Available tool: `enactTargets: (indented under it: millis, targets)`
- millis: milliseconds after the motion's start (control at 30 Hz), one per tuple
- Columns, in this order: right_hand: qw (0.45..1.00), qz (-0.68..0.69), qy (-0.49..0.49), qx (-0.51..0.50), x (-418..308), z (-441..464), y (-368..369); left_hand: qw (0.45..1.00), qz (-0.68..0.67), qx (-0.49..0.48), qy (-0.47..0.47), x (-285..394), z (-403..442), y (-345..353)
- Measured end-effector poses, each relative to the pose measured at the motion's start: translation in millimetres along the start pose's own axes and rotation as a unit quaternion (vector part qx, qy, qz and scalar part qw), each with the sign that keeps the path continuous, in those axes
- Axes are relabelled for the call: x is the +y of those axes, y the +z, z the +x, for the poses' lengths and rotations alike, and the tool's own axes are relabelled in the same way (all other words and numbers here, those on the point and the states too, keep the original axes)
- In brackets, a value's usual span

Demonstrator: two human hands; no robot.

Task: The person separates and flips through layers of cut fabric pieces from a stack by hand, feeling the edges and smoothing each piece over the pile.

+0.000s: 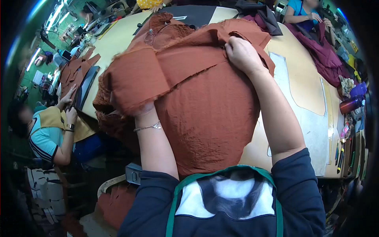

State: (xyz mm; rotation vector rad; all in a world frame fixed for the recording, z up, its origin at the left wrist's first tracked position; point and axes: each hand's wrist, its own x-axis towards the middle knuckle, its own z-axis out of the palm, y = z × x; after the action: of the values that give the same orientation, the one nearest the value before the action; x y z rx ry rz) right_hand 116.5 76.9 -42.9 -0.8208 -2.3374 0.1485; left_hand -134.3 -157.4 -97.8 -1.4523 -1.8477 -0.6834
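A large bundle of rust-brown fabric (207,110) spreads over the table in front of me and hangs down past its near edge. My right hand (242,55) is closed on a fold of it at the upper right, knuckles up. My left hand lies under a fabric flap at the left; only the wrist (146,110) with a bracelet (148,127) shows, so its fingers are hidden. Frayed edges show along the left side and the top of the bundle.
A pale pattern sheet (296,138) lies on the table (304,63) at the right. Pens and a cutter (340,158) are by the right edge, near a dark red tumbler (351,104). Co-workers are at the left (51,134) and upper right (302,14), the latter handling maroon fabric (319,55).
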Motion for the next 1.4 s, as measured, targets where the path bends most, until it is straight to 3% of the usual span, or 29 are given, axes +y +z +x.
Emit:
enactTargets:
  millis: [33,67,100,167,200,267,333,433,533,633,733,833,867,900,967,1033,1067,1133,1167,1200,1300,1400]
  targets:
    - [0.994,0.016,-0.001,0.111,-4,-1,2,0.964,-0.258,0.019,-0.053,1,1,-2]
    - [0.987,0.067,0.013,0.148,-8,-2,0,0.859,-0.499,0.064,-0.092,3,3,-5]
    - [0.976,0.116,0.028,0.184,-27,-7,-12,0.765,-0.620,0.081,-0.158,22,9,-3]
    - [0.967,0.237,0.013,0.096,-72,-18,-29,0.513,-0.806,0.094,-0.279,61,21,-6]
    - [0.965,0.248,-0.054,0.058,-90,-28,-25,0.587,-0.772,0.048,-0.240,74,29,-23]
    - [0.948,0.290,-0.133,0.004,-113,-37,-17,0.663,-0.698,0.023,-0.270,81,23,-22]
    - [0.928,0.344,-0.136,-0.054,-115,-36,-9,0.689,-0.697,0.006,-0.198,85,33,-25]
    - [0.909,0.387,-0.132,-0.084,-113,-39,-9,0.650,-0.728,0.070,-0.206,106,44,-36]
    - [0.908,0.367,-0.189,-0.077,-103,-36,-13,0.695,-0.706,0.020,-0.135,92,42,-25]
    - [0.922,0.294,-0.233,-0.097,-97,-32,-32,0.715,-0.671,-0.061,-0.187,83,37,-27]
    - [0.956,0.114,-0.269,-0.041,-99,-25,-45,0.715,-0.666,-0.059,-0.205,85,35,-24]
    - [0.964,0.006,-0.260,0.051,-78,-7,-42,0.592,-0.764,0.024,-0.255,89,42,-40]
    - [0.964,0.028,-0.259,0.045,-68,-1,-35,0.641,-0.746,0.018,-0.180,62,23,-11]
    - [0.964,0.051,-0.258,0.037,-56,2,-22,0.589,-0.786,0.048,-0.184,53,17,-1]
    - [0.995,-0.062,-0.021,-0.079,-10,5,5,0.372,-0.901,0.130,-0.182,41,15,0]
    - [0.998,-0.039,-0.032,-0.048,-7,3,1,0.284,-0.926,0.183,-0.168,37,22,-5]
    - [0.999,-0.029,-0.031,-0.031,-9,2,0,0.281,-0.922,0.196,-0.178,35,23,-4]
    - [1.000,-0.025,-0.004,-0.003,-11,-1,1,0.333,-0.894,0.196,-0.227,37,20,-1]
    - [0.999,-0.038,-0.003,0.031,-13,1,-3,0.315,-0.907,0.178,-0.215,40,17,2]
    - [0.995,-0.025,0.002,0.101,-18,1,-4,0.168,-0.972,0.100,-0.130,44,22,3]
    - [0.984,0.034,0.084,0.151,-37,-14,-13,0.432,-0.856,0.088,-0.271,60,27,-14]
    - [0.978,-0.029,0.107,0.176,-37,-17,-16,0.270,-0.944,0.082,-0.169,60,29,-11]
